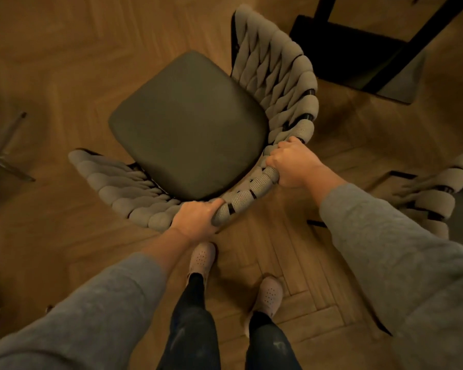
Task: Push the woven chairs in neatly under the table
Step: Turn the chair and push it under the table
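On woven chair (254,193) backrest — left hand (195,217); right hand (292,161) gripping

You had one view only, the wide-angle camera on your head. It faced forward and steeply down, almost straight onto the woven chair (278,65) just in front of you, so its seat cushion (187,124) filled the middle. Your left hand (195,217) and right hand (292,162) sat close under the lens, with your shoes (202,256) at the near edge. The far right corner caught the dark table base (353,49). The right edge cut off a second woven chair (436,198). The lens bowed the herringbone floor (64,49) toward the edges.
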